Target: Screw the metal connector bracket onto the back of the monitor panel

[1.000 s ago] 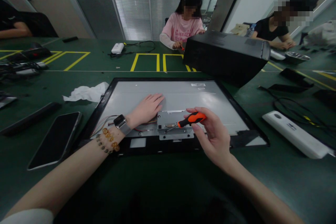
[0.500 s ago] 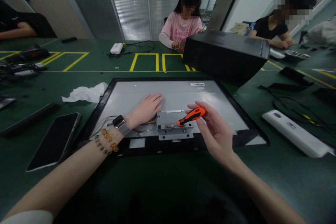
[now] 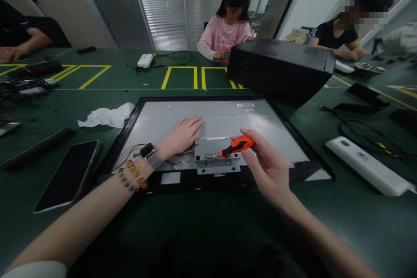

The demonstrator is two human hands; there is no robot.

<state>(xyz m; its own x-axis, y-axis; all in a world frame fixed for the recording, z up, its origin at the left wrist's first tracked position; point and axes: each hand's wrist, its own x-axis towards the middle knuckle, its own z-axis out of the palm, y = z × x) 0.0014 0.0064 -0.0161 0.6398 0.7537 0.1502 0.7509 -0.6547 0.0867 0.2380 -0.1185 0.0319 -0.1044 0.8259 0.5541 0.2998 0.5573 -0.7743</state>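
A flat display panel (image 3: 228,121) with a black frame and grey metal back lies on the green table before me. My left hand (image 3: 182,137) rests flat on its back, fingers stretched out, left of a metal bracket (image 3: 211,145). My right hand (image 3: 269,167) grips an orange and black screwdriver (image 3: 239,145) by the handle end, between thumb and fingers. The screwdriver slants down to the left, its tip at the lower part of the bracket. Thin coloured wires (image 3: 125,152) run along the panel near my left wrist.
Left of the panel lie a phone (image 3: 67,176), a black bar (image 3: 37,150) and crumpled tissue (image 3: 107,116). A white power strip (image 3: 366,165) and cables are at right. A large black casing (image 3: 280,69) stands behind. Several people sit across the table (image 3: 127,80).
The screwdriver's handle has turned in my right hand and the fingers have shifted slightly. My left hand stays put. At far left, a person's hand has come into view on the table.
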